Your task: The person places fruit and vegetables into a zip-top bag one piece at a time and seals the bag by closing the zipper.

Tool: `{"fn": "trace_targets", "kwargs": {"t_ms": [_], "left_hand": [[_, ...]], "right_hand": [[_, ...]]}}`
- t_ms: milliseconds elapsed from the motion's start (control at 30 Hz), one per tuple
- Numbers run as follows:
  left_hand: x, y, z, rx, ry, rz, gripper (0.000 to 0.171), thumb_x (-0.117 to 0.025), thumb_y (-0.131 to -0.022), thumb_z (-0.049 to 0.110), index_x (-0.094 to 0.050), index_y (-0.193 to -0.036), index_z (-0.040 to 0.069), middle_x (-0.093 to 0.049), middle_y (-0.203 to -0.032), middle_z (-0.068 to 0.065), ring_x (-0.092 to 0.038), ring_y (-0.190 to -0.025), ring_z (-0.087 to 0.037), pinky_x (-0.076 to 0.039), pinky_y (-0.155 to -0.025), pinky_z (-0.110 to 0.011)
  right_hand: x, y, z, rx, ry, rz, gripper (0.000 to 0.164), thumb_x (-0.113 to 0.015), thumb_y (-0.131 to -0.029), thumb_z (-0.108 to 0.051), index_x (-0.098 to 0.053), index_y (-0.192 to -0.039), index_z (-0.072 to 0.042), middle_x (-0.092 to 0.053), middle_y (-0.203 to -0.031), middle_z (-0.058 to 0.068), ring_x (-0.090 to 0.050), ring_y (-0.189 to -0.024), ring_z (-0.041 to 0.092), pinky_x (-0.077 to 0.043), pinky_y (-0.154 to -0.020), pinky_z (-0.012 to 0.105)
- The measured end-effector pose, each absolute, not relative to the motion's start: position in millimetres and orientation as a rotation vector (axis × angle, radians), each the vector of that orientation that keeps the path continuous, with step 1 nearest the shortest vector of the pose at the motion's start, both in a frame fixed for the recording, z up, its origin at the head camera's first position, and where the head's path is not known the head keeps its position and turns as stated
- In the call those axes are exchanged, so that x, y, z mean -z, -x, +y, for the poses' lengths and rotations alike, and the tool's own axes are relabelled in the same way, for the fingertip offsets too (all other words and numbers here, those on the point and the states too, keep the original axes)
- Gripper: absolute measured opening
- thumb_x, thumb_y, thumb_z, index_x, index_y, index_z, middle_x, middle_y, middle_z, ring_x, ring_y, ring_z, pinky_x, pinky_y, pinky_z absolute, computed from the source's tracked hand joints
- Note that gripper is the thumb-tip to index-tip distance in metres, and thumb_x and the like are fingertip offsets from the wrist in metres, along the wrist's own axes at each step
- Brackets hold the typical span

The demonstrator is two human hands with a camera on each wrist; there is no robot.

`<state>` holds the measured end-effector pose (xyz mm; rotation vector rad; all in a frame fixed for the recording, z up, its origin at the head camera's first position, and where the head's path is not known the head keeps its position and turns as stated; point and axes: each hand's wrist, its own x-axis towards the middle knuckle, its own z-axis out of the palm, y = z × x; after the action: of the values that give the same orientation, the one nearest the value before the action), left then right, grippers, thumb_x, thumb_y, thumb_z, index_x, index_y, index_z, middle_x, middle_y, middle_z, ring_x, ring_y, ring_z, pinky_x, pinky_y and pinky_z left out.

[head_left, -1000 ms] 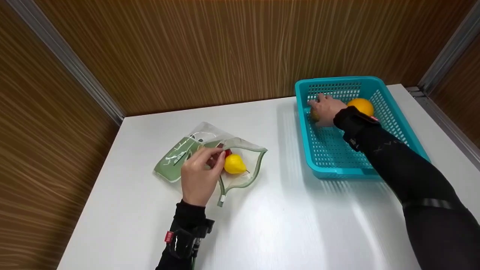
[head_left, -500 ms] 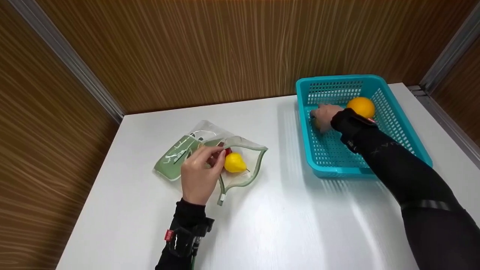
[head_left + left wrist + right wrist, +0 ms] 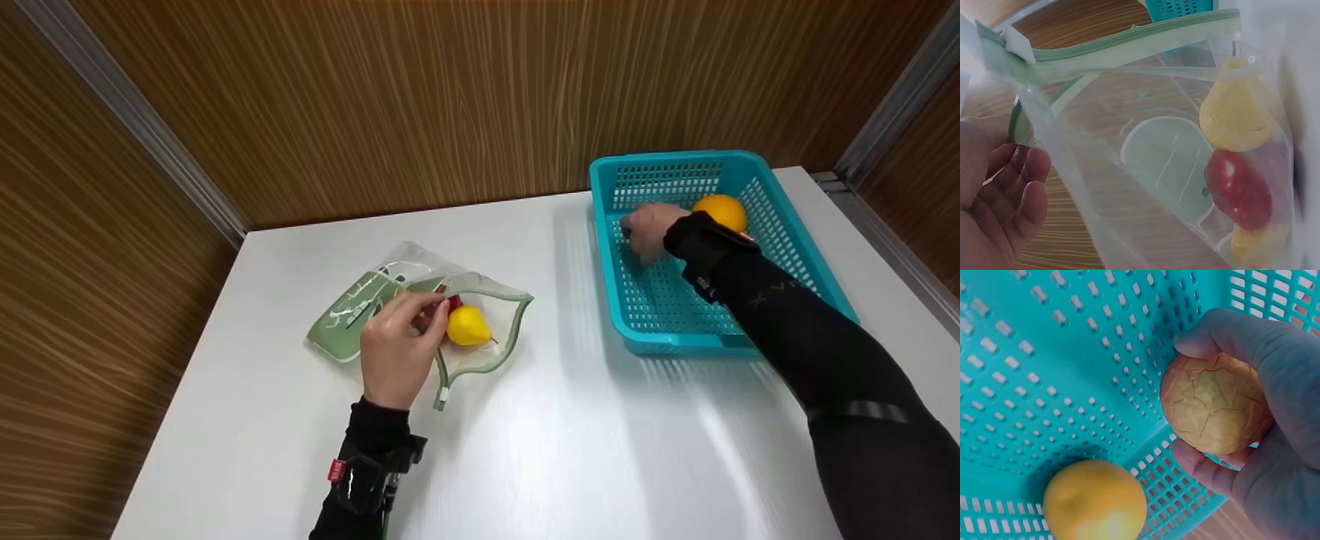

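Note:
My left hand (image 3: 397, 349) pinches the green zip edge of a clear storage bag (image 3: 349, 319), which lies on the table with its mouth open. Inside the bag are a yellow pear (image 3: 468, 325), a red fruit (image 3: 1239, 188) and another yellow fruit (image 3: 1259, 246). Over in the turquoise basket (image 3: 626, 330), my right hand (image 3: 654, 229) grips a round, yellow-brown fruit with a wrinkled skin (image 3: 1216, 402). Its thumb and fingers curl round the fruit's sides; from the head view the hand hides it. An orange (image 3: 721, 211) sits beside that hand in the basket.
The basket stands at the back right of the white table (image 3: 540, 450), close to the wood-grain back panel (image 3: 450, 105). Its perforated walls rise around my right hand. Side panels with grey metal strips (image 3: 142, 120) border the table.
My right hand, first spread over the wrinkled fruit, has closed round it low in the basket and turned slightly. My left hand and the bag have stayed in place.

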<state>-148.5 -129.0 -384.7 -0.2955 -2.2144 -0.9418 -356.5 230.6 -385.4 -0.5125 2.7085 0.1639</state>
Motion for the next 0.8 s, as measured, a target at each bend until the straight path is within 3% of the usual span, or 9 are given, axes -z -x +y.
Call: {"fn": "trace_targets", "kwargs": {"t_ms": [300,800], "left_hand": [[384.7,151.9,-128.2,0.956,0.298,-2.228,0.010,-0.072,-0.083,0.015,-0.074,-0.091,0.009,-0.070,-0.079,-0.003,-0.061,-0.063,-0.011,-0.054,-0.058,-0.026],[387.5,148.9,-136.4,0.935,0.267,-2.258,0.011,-0.073,-0.082,0.015,-0.074,-0.093,0.010,-0.071,-0.081,-0.003,-0.060,-0.064,-0.010,-0.053,-0.058,-0.023]], "right_hand": [[355.2,343.7,234.4,-0.028,0.568,2.855,0.057,-0.076,-0.073,-0.018,-0.056,-0.125,-0.009,-0.054,-0.114,0.019,-0.050,-0.094,0.031,-0.050,-0.077,0.041],[310.8,283.8,206.9,0.391,0.760,3.056,0.051,-0.075,-0.077,-0.018,-0.055,-0.124,-0.012,-0.051,-0.115,0.015,-0.051,-0.098,0.028,-0.055,-0.081,0.043]]}}
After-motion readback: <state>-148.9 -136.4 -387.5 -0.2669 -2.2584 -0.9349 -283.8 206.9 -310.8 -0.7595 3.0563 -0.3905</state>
